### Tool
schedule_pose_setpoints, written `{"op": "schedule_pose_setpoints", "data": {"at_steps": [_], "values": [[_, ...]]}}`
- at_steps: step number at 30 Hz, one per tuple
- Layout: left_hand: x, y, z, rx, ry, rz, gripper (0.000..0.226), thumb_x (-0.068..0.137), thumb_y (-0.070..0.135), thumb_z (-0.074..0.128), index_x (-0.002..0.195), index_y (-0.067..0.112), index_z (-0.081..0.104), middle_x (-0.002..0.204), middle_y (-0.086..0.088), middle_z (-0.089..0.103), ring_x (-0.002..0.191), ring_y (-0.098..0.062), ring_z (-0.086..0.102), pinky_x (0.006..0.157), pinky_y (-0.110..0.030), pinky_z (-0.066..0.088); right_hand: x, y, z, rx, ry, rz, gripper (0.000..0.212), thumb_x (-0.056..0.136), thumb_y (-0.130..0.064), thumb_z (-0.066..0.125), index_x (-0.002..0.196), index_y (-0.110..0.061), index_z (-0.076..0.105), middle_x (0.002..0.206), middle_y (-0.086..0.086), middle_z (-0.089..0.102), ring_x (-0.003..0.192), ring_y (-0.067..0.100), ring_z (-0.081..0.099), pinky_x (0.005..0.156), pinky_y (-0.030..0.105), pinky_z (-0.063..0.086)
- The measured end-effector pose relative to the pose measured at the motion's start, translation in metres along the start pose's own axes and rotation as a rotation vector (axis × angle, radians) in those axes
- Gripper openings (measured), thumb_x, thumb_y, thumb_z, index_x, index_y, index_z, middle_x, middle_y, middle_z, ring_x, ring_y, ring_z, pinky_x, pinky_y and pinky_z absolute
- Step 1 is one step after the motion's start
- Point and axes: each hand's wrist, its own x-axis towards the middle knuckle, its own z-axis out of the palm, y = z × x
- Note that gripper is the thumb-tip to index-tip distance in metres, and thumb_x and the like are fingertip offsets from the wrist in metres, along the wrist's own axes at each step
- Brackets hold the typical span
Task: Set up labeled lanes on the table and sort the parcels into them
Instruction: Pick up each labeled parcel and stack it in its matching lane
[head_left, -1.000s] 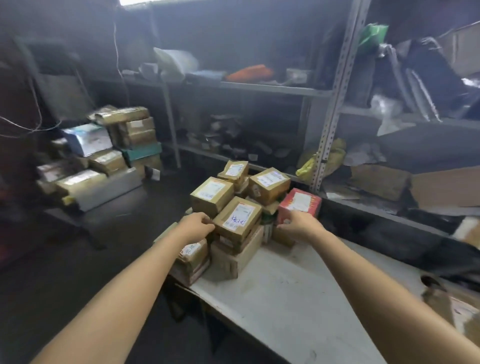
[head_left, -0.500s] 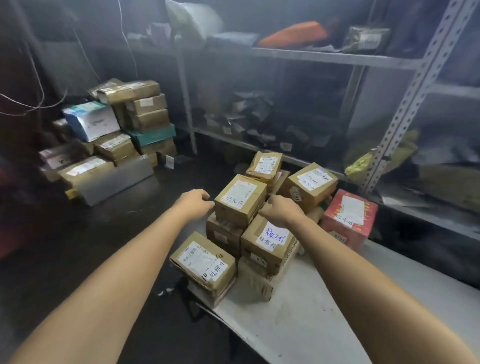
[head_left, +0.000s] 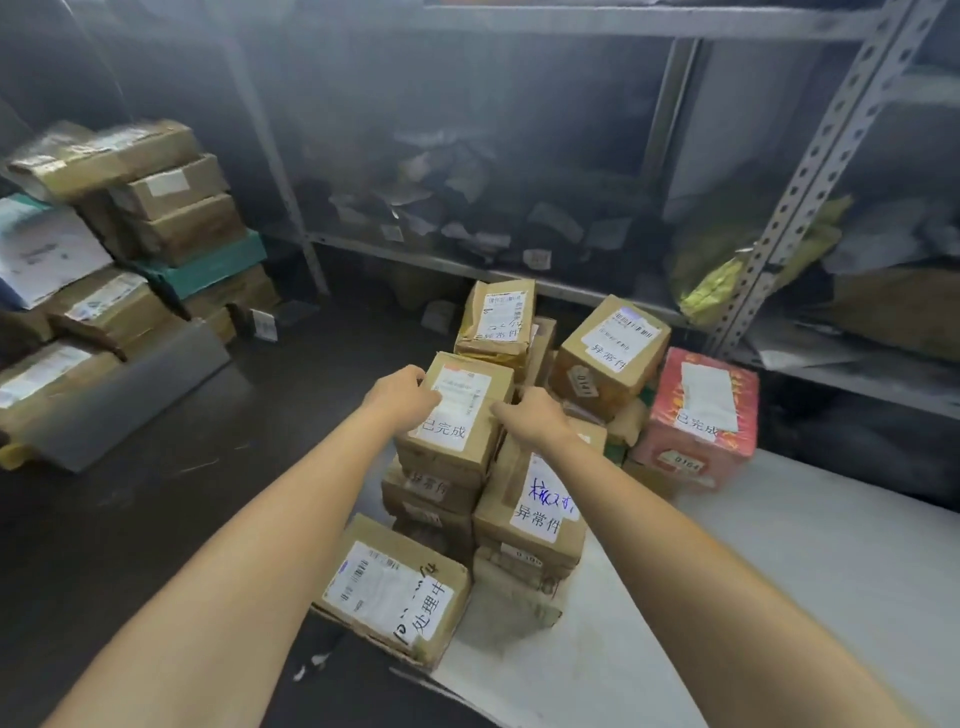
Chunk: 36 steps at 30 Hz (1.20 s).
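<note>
A heap of taped cardboard parcels with white labels is piled at the far left corner of the white table. On top of the heap sits a brown parcel with a printed label. My left hand grips its left edge and my right hand grips its right edge. Beside it lie a parcel with blue handwriting, a front parcel overhanging the table's edge, two parcels at the back, and a red box.
A second stack of parcels stands on the dark floor at the left. Grey metal shelving with bags and loose packets runs along the back and right. Bare white tabletop stretches to the right of the heap.
The view has drawn nearer to the heap. My right hand shifted left from the lower parcel onto the top parcel, and both hands now hold that parcel's sides.
</note>
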Motion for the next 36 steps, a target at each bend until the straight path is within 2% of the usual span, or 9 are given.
{"op": "schedule_pose_setpoints", "data": {"at_steps": [3, 7, 14, 17, 23, 28, 32, 34, 36], "values": [[0.017, -0.008, -0.002, -0.017, -0.055, 0.005, 0.048, 0.099, 0.037, 0.052, 0.141, 0.015, 0.048, 0.135, -0.008, 0.057, 0.116, -0.027, 0.057, 0.096, -0.039, 0.050, 0.002, -0.005, 0.019, 0.158, 0.037, 0.072, 0.041, 0.090, -0.041, 0.062, 0.121, -0.015, 0.064, 0.115, 0.001, 0.069, 0.105, 0.024, 0.064, 0.093, 0.042, 0.055], [0.031, -0.021, -0.003, -0.137, -0.191, 0.030, 0.040, 0.098, 0.033, 0.056, 0.134, 0.018, 0.050, 0.122, -0.005, 0.064, 0.102, -0.024, 0.065, 0.087, -0.044, 0.058, -0.002, -0.015, 0.042, 0.250, 0.138, 0.159, 0.043, 0.087, -0.037, 0.068, 0.125, -0.018, 0.059, 0.121, 0.000, 0.067, 0.111, 0.024, 0.063, 0.096, 0.044, 0.053], [0.030, -0.028, -0.019, -0.312, -0.281, 0.116, 0.048, 0.096, 0.031, 0.065, 0.138, 0.023, 0.044, 0.120, -0.003, 0.068, 0.096, -0.021, 0.071, 0.080, -0.046, 0.062, -0.020, -0.025, 0.050, 0.367, 0.323, 0.169, 0.029, 0.085, -0.024, 0.075, 0.106, -0.028, 0.057, 0.117, -0.001, 0.070, 0.103, 0.021, 0.067, 0.094, 0.043, 0.055], [0.023, -0.011, -0.026, -0.354, -0.315, 0.189, 0.051, 0.096, 0.028, 0.065, 0.141, 0.023, 0.043, 0.117, -0.001, 0.069, 0.093, -0.018, 0.071, 0.078, -0.043, 0.062, -0.039, -0.030, 0.034, 0.409, 0.387, 0.145, 0.037, 0.086, -0.022, 0.075, 0.120, -0.022, 0.061, 0.121, -0.002, 0.069, 0.105, 0.019, 0.066, 0.095, 0.042, 0.055], [-0.015, 0.058, -0.008, -0.412, -0.437, 0.333, 0.042, 0.096, 0.026, 0.066, 0.134, 0.026, 0.048, 0.110, 0.003, 0.070, 0.092, -0.018, 0.070, 0.074, -0.043, 0.061, -0.100, -0.015, -0.028, 0.481, 0.557, 0.172, 0.047, 0.086, -0.017, 0.077, 0.129, -0.019, 0.058, 0.122, -0.002, 0.067, 0.104, 0.019, 0.067, 0.094, 0.040, 0.056], [-0.078, 0.141, 0.041, -0.388, -0.568, 0.478, 0.044, 0.096, 0.024, 0.067, 0.134, 0.022, 0.047, 0.104, 0.001, 0.067, 0.085, -0.016, 0.069, 0.064, -0.036, 0.057, -0.181, 0.034, -0.093, 0.434, 0.780, 0.251, 0.040, 0.082, -0.023, 0.079, 0.120, -0.022, 0.064, 0.115, -0.004, 0.071, 0.101, 0.016, 0.067, 0.093, 0.041, 0.057], [-0.152, 0.211, 0.093, -0.332, -0.675, 0.623, 0.040, 0.095, 0.024, 0.068, 0.130, 0.019, 0.048, 0.109, -0.002, 0.067, 0.085, -0.014, 0.067, 0.061, -0.032, 0.056, -0.268, 0.083, -0.147, 0.442, 0.938, 0.327, 0.038, 0.084, -0.025, 0.078, 0.119, -0.023, 0.063, 0.112, -0.005, 0.069, 0.103, 0.018, 0.065, 0.092, 0.043, 0.057], [-0.195, 0.244, 0.121, -0.311, -0.723, 0.715, 0.048, 0.094, 0.026, 0.069, 0.135, 0.018, 0.048, 0.116, -0.002, 0.067, 0.089, -0.014, 0.067, 0.063, -0.034, 0.057, -0.316, 0.111, -0.172, 0.484, 0.996, 0.346, 0.031, 0.086, -0.020, 0.077, 0.112, -0.024, 0.061, 0.105, -0.006, 0.066, 0.100, 0.018, 0.065, 0.092, 0.043, 0.057], [-0.244, 0.274, 0.147, -0.294, -0.776, 0.768, 0.045, 0.094, 0.027, 0.069, 0.133, 0.020, 0.047, 0.111, 0.001, 0.067, 0.087, -0.013, 0.067, 0.060, -0.033, 0.056, -0.367, 0.139, -0.196, 0.520, 1.069, 0.348, 0.027, 0.084, -0.017, 0.078, 0.100, -0.028, 0.059, 0.108, -0.005, 0.068, 0.100, 0.019, 0.067, 0.091, 0.044, 0.057]]}}
